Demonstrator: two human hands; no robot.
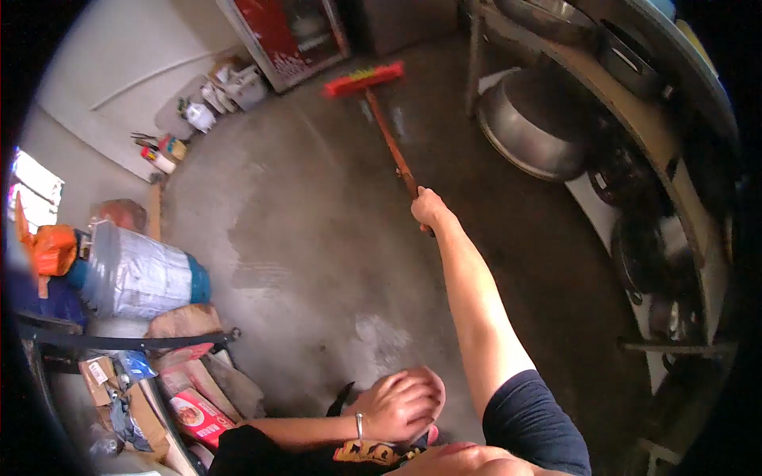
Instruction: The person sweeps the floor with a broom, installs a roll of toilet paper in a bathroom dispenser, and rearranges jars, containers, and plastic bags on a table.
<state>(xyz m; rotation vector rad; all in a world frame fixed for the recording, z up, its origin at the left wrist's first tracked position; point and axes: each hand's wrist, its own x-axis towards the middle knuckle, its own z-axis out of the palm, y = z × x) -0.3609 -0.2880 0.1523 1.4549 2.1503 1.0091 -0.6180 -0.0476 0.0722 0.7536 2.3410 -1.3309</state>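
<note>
My right hand [429,208] is wrapped round the lower end of the brown handle of a push broom [387,135], arm stretched out ahead. Its wide red head [365,79], with a yellow-green patch, lies on the floor [317,206] near the far side. My left hand [402,404], a bracelet at the wrist, is held low in front of my body with its fingers laid out flat. It overlaps a rounded pink shape just beyond the fingertips, and the palm is hidden.
Shelves with metal basins [532,127] and pans line the right side. At left stand a wrapped bucket [147,270] and a rack with cardboard boxes [198,416]. A red glass-door cabinet [290,40] and several containers [198,115] line the far wall. Wet patches mark the floor.
</note>
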